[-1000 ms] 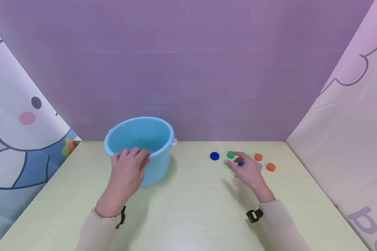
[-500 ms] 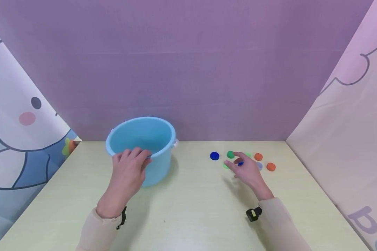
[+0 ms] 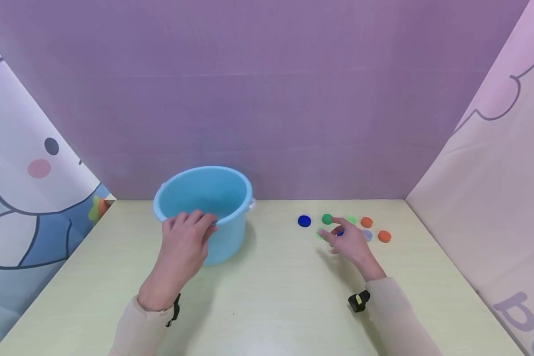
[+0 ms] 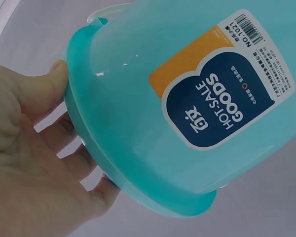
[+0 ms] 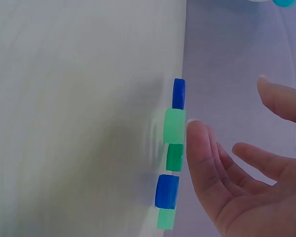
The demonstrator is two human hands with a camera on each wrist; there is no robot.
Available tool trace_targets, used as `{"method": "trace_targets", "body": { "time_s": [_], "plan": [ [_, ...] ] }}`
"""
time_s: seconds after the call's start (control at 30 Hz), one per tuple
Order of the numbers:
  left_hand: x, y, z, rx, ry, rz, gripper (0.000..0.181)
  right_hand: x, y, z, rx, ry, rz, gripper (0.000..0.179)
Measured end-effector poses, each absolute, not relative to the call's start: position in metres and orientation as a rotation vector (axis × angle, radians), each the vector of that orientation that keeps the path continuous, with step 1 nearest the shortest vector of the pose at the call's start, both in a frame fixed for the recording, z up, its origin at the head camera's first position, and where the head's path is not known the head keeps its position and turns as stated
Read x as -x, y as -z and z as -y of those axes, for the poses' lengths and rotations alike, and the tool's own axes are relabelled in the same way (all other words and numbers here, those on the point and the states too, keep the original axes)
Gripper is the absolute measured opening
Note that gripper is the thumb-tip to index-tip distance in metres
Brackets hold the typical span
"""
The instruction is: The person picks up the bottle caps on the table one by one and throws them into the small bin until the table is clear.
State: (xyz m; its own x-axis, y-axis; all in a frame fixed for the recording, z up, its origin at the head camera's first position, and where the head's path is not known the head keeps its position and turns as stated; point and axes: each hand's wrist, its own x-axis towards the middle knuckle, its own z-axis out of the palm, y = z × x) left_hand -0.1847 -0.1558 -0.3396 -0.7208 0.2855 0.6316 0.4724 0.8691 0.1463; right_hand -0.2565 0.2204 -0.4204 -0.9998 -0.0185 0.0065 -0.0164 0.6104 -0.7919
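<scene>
My left hand [image 3: 182, 247] grips the near rim of a light blue plastic bucket [image 3: 230, 240], fingers over the edge. In the left wrist view the thumb presses the outer side of the rim, below a printed label [image 4: 219, 94]. My right hand [image 3: 352, 244] hovers over several small round bottle caps, thumb and fingers spread with nothing between them. Near its fingertips lie a green cap [image 3: 327, 218] and a light green cap [image 3: 321, 234]. A blue cap [image 5: 166, 191] is partly hidden under this hand in the head view.
A dark blue cap [image 3: 304, 221] lies left of the group. Two orange caps [image 3: 384, 236] and a pale violet cap [image 3: 368, 235] lie to the right. A purple cloth wall [image 3: 267, 109] rises behind the pale table [image 3: 267, 296], with printed cloth at both sides.
The bucket has shifted slightly to the right with my left hand on its rim. My right hand stays almost in place above the caps, which have not moved.
</scene>
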Motion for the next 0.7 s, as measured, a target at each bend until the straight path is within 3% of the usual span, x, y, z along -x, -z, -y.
{"method": "trace_targets", "body": {
  "time_s": [0.7],
  "plan": [
    [0.182, 0.341, 0.148, 0.598, 0.382, 2.369, 0.021, 0.267, 0.433, -0.224, -0.068, 1.346, -2.744, 0.076]
  ]
}}
